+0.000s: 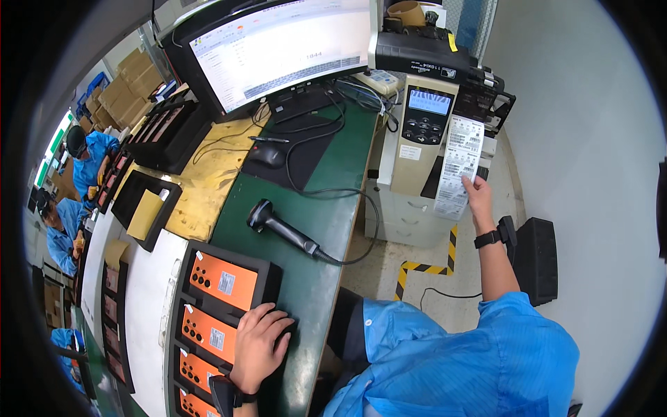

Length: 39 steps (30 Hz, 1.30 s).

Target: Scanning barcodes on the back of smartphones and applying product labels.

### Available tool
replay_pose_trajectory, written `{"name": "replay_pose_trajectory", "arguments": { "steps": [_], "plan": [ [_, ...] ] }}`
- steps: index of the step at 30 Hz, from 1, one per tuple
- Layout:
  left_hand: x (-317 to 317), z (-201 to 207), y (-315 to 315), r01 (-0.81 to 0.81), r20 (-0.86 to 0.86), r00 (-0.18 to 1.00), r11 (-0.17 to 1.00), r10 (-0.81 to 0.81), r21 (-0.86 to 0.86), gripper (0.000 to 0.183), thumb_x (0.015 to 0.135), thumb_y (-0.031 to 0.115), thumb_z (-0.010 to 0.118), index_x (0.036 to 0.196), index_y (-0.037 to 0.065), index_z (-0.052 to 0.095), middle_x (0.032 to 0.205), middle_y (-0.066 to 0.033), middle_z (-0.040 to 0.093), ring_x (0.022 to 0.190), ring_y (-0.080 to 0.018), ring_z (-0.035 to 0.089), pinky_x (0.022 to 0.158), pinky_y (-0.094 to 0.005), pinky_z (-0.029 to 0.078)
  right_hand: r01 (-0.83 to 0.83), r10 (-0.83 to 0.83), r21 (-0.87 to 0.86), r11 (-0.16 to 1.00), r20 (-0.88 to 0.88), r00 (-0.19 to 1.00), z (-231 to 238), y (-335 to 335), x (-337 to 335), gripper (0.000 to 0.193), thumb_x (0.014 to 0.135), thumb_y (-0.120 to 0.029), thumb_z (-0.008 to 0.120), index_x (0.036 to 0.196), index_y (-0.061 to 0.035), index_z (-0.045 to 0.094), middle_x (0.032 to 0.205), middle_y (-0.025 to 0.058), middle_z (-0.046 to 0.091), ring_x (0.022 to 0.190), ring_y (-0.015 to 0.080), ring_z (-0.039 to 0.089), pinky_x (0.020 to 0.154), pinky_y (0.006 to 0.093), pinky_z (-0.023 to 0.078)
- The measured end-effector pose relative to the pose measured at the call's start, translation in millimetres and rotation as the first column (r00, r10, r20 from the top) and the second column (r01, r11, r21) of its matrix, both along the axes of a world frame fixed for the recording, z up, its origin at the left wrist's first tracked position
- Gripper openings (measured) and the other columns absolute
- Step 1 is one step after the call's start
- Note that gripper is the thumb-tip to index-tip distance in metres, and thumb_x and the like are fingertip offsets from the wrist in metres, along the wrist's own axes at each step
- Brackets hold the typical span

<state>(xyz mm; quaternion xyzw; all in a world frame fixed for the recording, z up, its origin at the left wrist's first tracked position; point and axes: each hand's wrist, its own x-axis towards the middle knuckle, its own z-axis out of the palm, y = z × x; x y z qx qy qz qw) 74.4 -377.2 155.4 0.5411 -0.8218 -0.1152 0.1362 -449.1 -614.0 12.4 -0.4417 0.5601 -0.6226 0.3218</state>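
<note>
My right hand [478,197] pinches the edge of a white strip of printed labels [461,163] that hangs from the front of a label printer [421,132]. On the left, my left hand [262,342] rests with its fingers spread on the near edge of a black foam tray [269,281]. Several orange boxes [237,281] with black round holes and a white label each sit in a row in that tray. A black handheld barcode scanner [285,229] lies on the green bench [316,201], beyond my left hand.
A monitor [278,48] stands at the back, with a mouse [267,155] on a dark mat before it. Another black tray [146,208] holds a yellow piece. Co-workers in blue [90,156] sit at the far left. A black case [536,260] stands by the wall.
</note>
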Motion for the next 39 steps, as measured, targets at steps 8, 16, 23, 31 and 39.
{"name": "replay_pose_trajectory", "arguments": {
  "steps": [8, 16, 23, 31, 39],
  "plan": [
    [4, -1, 17, -0.030, 0.014, 0.999, 0.999, 0.031, -0.026, 0.033, 0.078, 0.009, 0.072, 0.111, 0.009, 0.069, 0.120, -0.0075, 0.063, 0.125, -0.0305, 0.052, 0.106, -0.0462, 0.040, 0.194, -0.017, 0.114, 0.974, -0.823, 0.568, -12, 39, -33, 0.027, 0.090, -0.028, 0.067, 0.090, -0.0008, 0.071, 0.070, 0.0159, 0.065, 0.061, 0.0280, 0.060, 0.060, 0.0391, 0.046],
    [-83, 31, 9, -0.060, -0.222, 0.975, 0.989, 0.029, -0.133, 0.042, 0.078, 0.022, 0.076, 0.114, 0.005, 0.065, 0.115, -0.0139, 0.064, 0.121, -0.0333, 0.054, 0.103, -0.0443, 0.045, -0.921, 0.710, 0.322, 0.221, -0.701, -0.074, 135, 158, 223, 0.018, 0.084, -0.021, 0.072, 0.083, -0.0044, 0.064, 0.076, 0.0115, 0.059, 0.075, 0.0327, 0.060, 0.066, 0.0449, 0.048],
    [-13, 71, 52, -0.491, -0.234, 0.809, 0.839, 0.539, 0.235, 0.018, 0.084, 0.014, 0.072, 0.093, -0.002, 0.072, 0.078, -0.0149, 0.071, 0.071, -0.0252, 0.071, 0.064, -0.0339, 0.054, -0.970, 0.743, 0.215, 0.109, -0.666, -0.065, 183, 110, 300, 0.017, 0.084, -0.018, 0.072, 0.093, -0.0038, 0.073, 0.089, 0.0125, 0.072, 0.079, 0.0310, 0.068, 0.069, 0.0362, 0.053],
    [-20, 62, 54, -0.499, -0.208, 0.830, 0.855, 0.518, 0.141, 0.021, 0.086, 0.017, 0.070, 0.096, 0.000, 0.073, 0.077, -0.0187, 0.069, 0.068, -0.0312, 0.069, 0.062, -0.0378, 0.052, -0.989, 0.843, 0.146, 0.030, -0.536, -0.053, 181, 134, 347, 0.016, 0.085, -0.015, 0.072, 0.089, -0.0003, 0.074, 0.081, 0.0145, 0.072, 0.073, 0.0274, 0.070, 0.066, 0.0331, 0.053],
    [-20, 62, 52, -0.560, -0.193, 0.795, 0.818, 0.576, 0.131, 0.017, 0.087, 0.018, 0.068, 0.090, 0.003, 0.073, 0.074, -0.0174, 0.069, 0.066, -0.0335, 0.067, 0.060, -0.0405, 0.051, -0.974, 0.862, 0.204, 0.094, -0.506, -0.022, 181, 131, 349, 0.015, 0.084, -0.012, 0.070, 0.090, 0.0013, 0.074, 0.082, 0.0155, 0.073, 0.074, 0.0268, 0.071, 0.068, 0.0329, 0.054]
  ]
}}
